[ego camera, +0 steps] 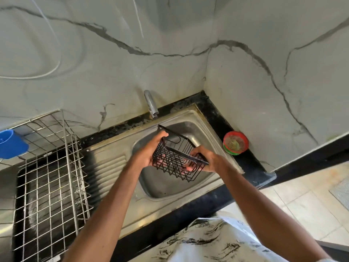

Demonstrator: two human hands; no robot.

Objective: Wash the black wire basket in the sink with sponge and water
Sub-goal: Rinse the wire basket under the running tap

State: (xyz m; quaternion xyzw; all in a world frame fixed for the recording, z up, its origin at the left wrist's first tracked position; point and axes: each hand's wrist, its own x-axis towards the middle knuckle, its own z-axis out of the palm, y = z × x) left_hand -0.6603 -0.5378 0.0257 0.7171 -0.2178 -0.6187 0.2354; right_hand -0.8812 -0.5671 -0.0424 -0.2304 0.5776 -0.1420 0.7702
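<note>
Over the sink (170,188), center frame, left hand (149,150) & right hand (205,159) each curl fingers round a side rim of the black wire basket (177,163), held tilted. Tap (151,104) shows no water, no sponge in hand: washing prob. not begun; scrub & rinse left.

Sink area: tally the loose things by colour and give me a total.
Black: 1, the basket
Silver: 1, the rack
Blue: 1, the cup
Red and green: 1, the dish stack
Total: 4
</note>
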